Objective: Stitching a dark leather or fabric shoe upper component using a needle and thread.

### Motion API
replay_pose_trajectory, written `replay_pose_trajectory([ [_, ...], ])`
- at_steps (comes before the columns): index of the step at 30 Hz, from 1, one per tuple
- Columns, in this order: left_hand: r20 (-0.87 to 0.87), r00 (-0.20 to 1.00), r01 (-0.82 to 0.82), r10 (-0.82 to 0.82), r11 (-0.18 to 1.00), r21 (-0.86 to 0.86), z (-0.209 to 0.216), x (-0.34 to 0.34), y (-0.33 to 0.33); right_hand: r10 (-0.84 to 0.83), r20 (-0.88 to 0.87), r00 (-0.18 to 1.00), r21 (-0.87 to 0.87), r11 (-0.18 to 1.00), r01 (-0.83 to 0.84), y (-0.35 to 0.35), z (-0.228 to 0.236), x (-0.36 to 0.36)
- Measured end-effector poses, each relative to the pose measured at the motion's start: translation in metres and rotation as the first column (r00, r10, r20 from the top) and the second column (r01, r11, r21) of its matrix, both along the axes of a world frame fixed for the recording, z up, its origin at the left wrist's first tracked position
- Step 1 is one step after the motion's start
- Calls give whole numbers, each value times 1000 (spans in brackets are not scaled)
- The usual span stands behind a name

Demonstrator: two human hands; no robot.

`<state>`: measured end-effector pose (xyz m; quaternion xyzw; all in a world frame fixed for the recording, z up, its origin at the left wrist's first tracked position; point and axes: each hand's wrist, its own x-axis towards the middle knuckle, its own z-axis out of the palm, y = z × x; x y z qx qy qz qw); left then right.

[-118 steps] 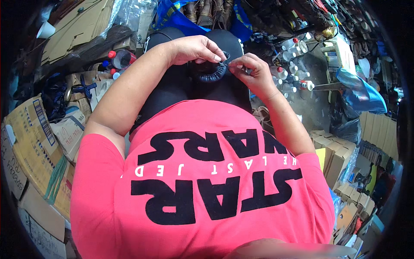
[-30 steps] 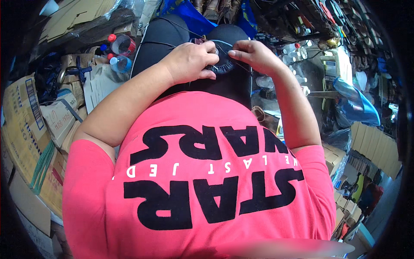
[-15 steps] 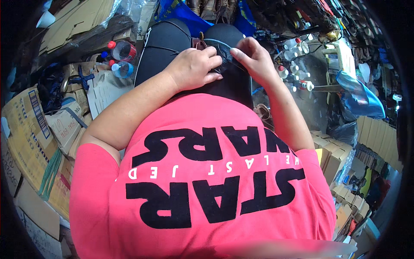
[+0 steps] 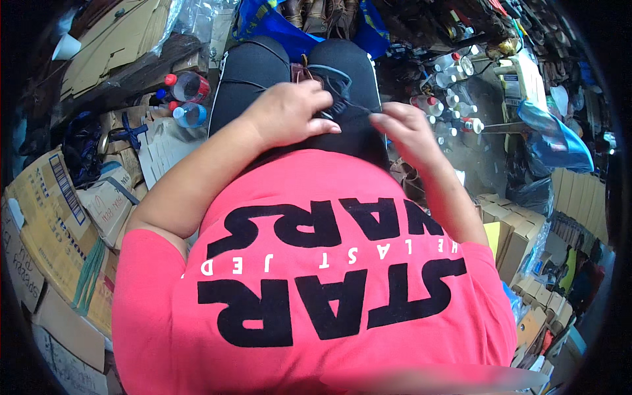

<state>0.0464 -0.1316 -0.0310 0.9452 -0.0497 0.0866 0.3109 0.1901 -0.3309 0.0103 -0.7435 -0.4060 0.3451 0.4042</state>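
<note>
My left hand (image 4: 289,113) is closed over my lap, its fingers curled at a dark, laced thing (image 4: 337,108) that it largely covers; what exactly the fingers grip is hidden. Just beyond them a reddish-brown leather-like piece (image 4: 300,72) shows between my thighs. To the right, my right hand (image 4: 405,128) pinches a thin black lace (image 4: 359,106), stretched from the dark thing to its fingertips. A greyish-blue cord (image 4: 332,70) loops across my right thigh. Another dark strand (image 4: 245,82) lies over the left thigh.
Beyond my knees stands a blue bag (image 4: 253,23) with brown leather boots (image 4: 316,16). Plastic bottles (image 4: 189,115) lie on the left, and several more bottles (image 4: 454,108) stand on the right. Cardboard boxes (image 4: 46,217) crowd the left side; smaller cartons (image 4: 503,224) are stacked right.
My right hand has moved down and to the right, away from the left, drawing the black lace out straight. The left hand stays nearly in place, slightly lower.
</note>
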Motion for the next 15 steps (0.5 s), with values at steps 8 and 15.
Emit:
replay_pose_trajectory([
  [8,-35,997,-73,64,879,-471,-1,44,37,-22,270,963,75,997,2,5,24,4],
  [15,-318,915,-17,-249,762,-647,-8,60,47,58,337,940,-38,998,-48,22,4,2],
])
